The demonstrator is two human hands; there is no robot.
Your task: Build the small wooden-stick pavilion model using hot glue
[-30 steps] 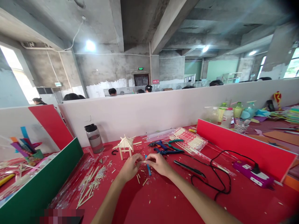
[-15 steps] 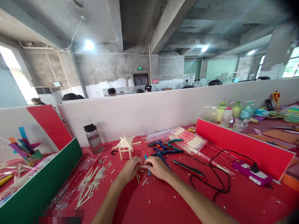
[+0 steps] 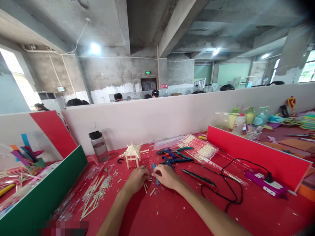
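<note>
My left hand (image 3: 138, 178) rests low over the red table with its fingers curled together; whatever they may pinch is too small to make out. Just to its right, my right hand (image 3: 166, 175) is also closed, its fingertips beside a slim blue tool (image 3: 157, 179) lying on the table. Whether they grip anything is hidden. Behind my left hand stands a small pavilion of pale wooden sticks (image 3: 132, 152) with a pointed roof. Short stick pieces (image 3: 152, 192) lie in front of the hands. Blue-handled pliers (image 3: 178, 160) are behind my right hand.
Left are cut sticks (image 3: 91, 205), clear wrapping and a water bottle (image 3: 98, 146). A utility knife (image 3: 199, 177), a black cable (image 3: 237, 196) and a purple power strip (image 3: 265, 184) lie right. Bundled sticks (image 3: 199, 147) lie behind. Green (image 3: 49, 183) and red (image 3: 258, 150) dividers flank the table.
My two hands have moved slightly apart, opening a small gap between their fingertips. The stick pavilion and the tools stay where they were.
</note>
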